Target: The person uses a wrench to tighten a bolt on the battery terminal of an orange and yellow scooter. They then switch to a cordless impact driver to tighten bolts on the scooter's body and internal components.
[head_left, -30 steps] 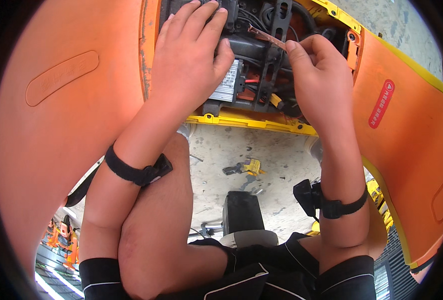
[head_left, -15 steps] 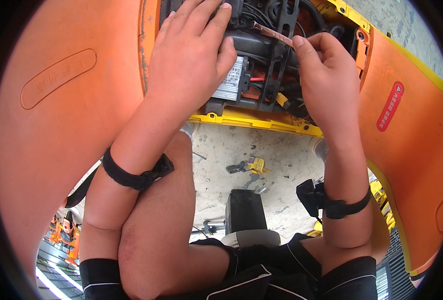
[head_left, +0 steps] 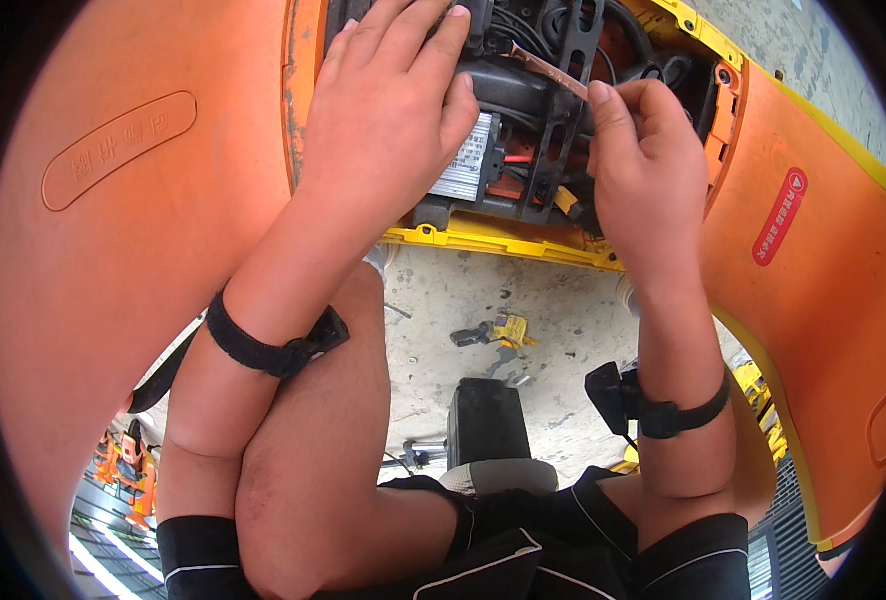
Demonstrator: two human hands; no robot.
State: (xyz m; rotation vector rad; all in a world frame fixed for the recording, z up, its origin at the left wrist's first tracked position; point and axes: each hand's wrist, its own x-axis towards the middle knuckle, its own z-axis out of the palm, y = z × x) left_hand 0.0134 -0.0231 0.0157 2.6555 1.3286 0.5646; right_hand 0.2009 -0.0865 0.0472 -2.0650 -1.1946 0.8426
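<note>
My right hand (head_left: 648, 165) pinches the near end of a slim, flat, coppery metal wrench (head_left: 553, 73) between thumb and bent fingers. The wrench slants up and left, its far end at a dark part inside the open yellow-edged housing. My left hand (head_left: 388, 110) lies with fingers stretched out over black parts at the housing's left side. Its thumb is beside a silver finned box (head_left: 463, 165) with a white label. A black slotted bracket (head_left: 563, 120) runs under the wrench. What lies beneath the left palm is hidden.
Large orange panels (head_left: 113, 240) flank the housing, the right panel (head_left: 813, 300) bearing a red label. A yellow plug (head_left: 567, 201) and black cables (head_left: 643, 40) sit inside. On the concrete floor lies a yellow and black part (head_left: 508, 330), near a black block-shaped object (head_left: 488, 420).
My right hand has shifted slightly left, still gripping the wrench, whose far end stays at about the same spot. The left hand has barely moved.
</note>
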